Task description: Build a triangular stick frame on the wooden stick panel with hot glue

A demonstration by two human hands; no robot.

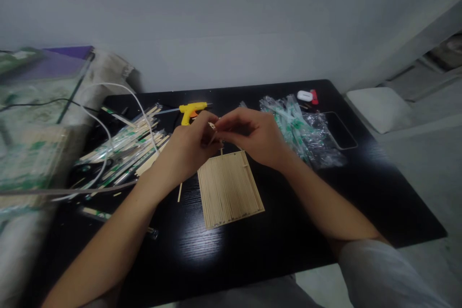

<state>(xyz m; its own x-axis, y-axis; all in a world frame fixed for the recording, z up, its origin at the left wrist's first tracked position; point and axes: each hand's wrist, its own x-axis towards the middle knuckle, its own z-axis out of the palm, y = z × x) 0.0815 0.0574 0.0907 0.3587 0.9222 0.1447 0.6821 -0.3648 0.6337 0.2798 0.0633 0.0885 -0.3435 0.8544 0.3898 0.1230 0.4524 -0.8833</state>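
My left hand [193, 142] and my right hand [254, 134] meet above the far edge of a flat panel of pale wooden sticks [231, 190]. Both are closed, fingertips together. A small pale bit shows between the fingers, but its kind is mostly hidden. The panel lies on the black table, its sticks side by side. Thin sticks show just beyond its far edge, partly behind my hands. A loose thin stick [179, 192] lies left of the panel. Just behind my left hand is a yellow glue gun [191, 109].
Wrapped chopsticks [126, 154] and a white cable [139, 101] spread over the table's left side. Crumpled plastic wrappers [299, 127], a phone [339, 130] and a white case [305, 96] lie to the right. A white stool [377, 106] stands beyond the table's right edge.
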